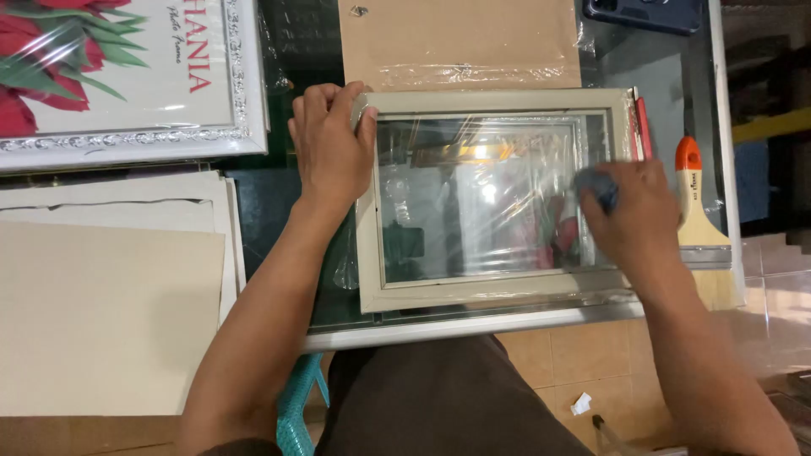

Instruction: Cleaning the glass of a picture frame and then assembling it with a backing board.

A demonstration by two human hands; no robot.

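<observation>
The beige rectangular picture frame with a glass pane point(490, 198) lies flat on the table point(507, 323). The left hand point(331, 148) grips its top-left corner; right hand point(629, 215) fingers press a blue cloth point(596, 187) on the glass, wiping apparently midway.

White-framed red flower print point(118, 76) top left, dark phone point(646, 13) top right.
</observation>
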